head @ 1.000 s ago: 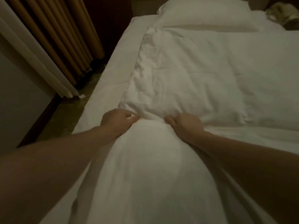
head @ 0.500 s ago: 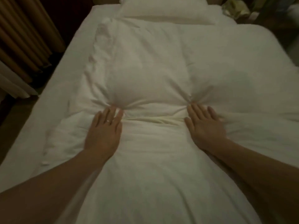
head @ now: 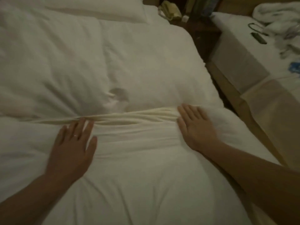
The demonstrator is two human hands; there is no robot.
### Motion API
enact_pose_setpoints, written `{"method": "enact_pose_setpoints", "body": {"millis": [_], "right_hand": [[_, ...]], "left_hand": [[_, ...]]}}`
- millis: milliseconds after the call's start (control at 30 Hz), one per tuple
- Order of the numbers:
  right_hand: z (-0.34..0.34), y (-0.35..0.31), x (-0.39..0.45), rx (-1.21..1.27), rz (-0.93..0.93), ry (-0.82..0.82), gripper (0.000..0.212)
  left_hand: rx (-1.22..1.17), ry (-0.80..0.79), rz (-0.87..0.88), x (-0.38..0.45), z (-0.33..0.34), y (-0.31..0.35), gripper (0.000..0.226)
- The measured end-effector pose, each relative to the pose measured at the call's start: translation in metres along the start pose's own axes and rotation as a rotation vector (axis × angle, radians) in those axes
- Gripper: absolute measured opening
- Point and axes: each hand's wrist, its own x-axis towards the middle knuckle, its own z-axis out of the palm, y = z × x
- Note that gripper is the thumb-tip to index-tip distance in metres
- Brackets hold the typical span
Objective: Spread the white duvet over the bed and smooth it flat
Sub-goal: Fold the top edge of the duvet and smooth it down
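- Both hands lie flat, palms down, fingers straight and a little spread, holding nothing: the left hand (head: 71, 146) and the right hand (head: 195, 127) press on the puffy white fabric duvet (head: 146, 65), well apart from each other.
- That duvet covers most of the bed, reaching from under the forearms up towards the plump white pillow (head: 97, 8) at the head end.
- Between the two hands runs a bunched ridge of cream-white folds (head: 129, 116), its long axis crosswise to the bed, roughly from one hand to the other.
- Fingertips of the left hand touch the ridge's left end; the right hand's thumb side rests against its right end, so each hand is equally well placed for its own end.
- Judging from this, the ridge lies just ahead of the fingers, so a push away towards the pillow, or a sweep outward along the ridge, looks like what flattening calls for.
- A small crumpled dimple (head: 118, 96) sits beyond the ridge, nearer the left hand.
- Right of the bed stands a second white-covered bed (head: 235, 51) with scattered small items, too blurred to name.
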Motion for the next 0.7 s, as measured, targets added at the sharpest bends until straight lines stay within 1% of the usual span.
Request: {"method": "enact_pose_setpoints", "body": {"millis": [33, 67, 100, 133, 167, 200, 233, 267, 300, 333, 400, 433, 500, 567, 600, 633, 667, 700], "right_hand": [[0.0, 0.009, 0.005, 0.016, 0.089, -0.01, 0.061], [-0.004, 0.008, 0.008, 0.036, 0.125, -0.003, 0.061], [-0.013, -0.002, 0.007, 0.068, 0.106, 0.034, 0.059], [-0.027, -0.018, 0.001, 0.106, 0.024, 0.094, 0.059], [-0.04, -0.036, -0.011, 0.153, -0.109, 0.166, 0.059], [-0.047, -0.051, -0.028, 0.215, -0.251, 0.206, 0.058], [-0.048, -0.057, -0.047, 0.26, -0.344, 0.191, 0.055], [-0.042, -0.048, -0.057, 0.275, -0.376, 0.124, 0.053], [-0.029, -0.024, -0.06, 0.239, -0.37, 0.06, 0.054], [-0.012, 0.006, -0.058, 0.173, -0.324, 0.038, 0.056], [0.017, 0.066, -0.042, 0.115, -0.128, 0.014, 0.059], [0.028, 0.088, -0.036, 0.121, -0.027, -0.027, 0.061], [0.049, 0.119, -0.031, 0.182, 0.137, -0.059, 0.065], [0.054, 0.127, -0.031, 0.213, 0.25, -0.069, 0.066], [0.047, 0.119, -0.03, 0.201, 0.28, -0.048, 0.064], [0.034, 0.104, -0.03, 0.201, 0.28, 0.018, 0.059], [0.016, 0.081, -0.03, 0.243, 0.228, 0.136, 0.054], [0.003, 0.054, -0.032, 0.315, 0.136, 0.263, 0.052]], "left_hand": [[0.0, -0.004, -0.037, 0.0, -0.003, 0.001, 0.064], [-0.008, -0.018, -0.098, 0.001, -0.011, 0.008, 0.064], [-0.024, -0.021, -0.155, 0.002, -0.026, 0.023, 0.062], [-0.052, 0.022, -0.164, 0.004, -0.042, 0.044, 0.06], [-0.109, 0.114, -0.091, 0.006, -0.053, 0.072, 0.058], [-0.153, 0.203, 0.048, 0.006, -0.058, 0.105, 0.056], [-0.17, 0.246, 0.186, 0.005, -0.059, 0.139, 0.057], [-0.188, 0.211, 0.264, 0.006, -0.054, 0.167, 0.058], [-0.196, 0.117, 0.277, 0.009, -0.042, 0.187, 0.06], [-0.181, 0.066, 0.261, 0.016, -0.031, 0.2, 0.061], [-0.115, 0.036, 0.229, 0.034, -0.006, 0.204, 0.061], [-0.092, 0.014, 0.224, 0.039, 0.002, 0.203, 0.06], [-0.051, -0.036, 0.226, 0.044, 0.013, 0.202, 0.06], [-0.05, -0.055, 0.205, 0.044, 0.012, 0.204, 0.062], [-0.07, -0.073, 0.183, 0.045, 0.002, 0.211, 0.062], [-0.126, -0.077, 0.154, 0.05, -0.011, 0.222, 0.059], [-0.189, -0.031, 0.148, 0.055, -0.022, 0.235, 0.054], [-0.246, 0.019, 0.177, 0.058, -0.031, 0.245, 0.051]]}}
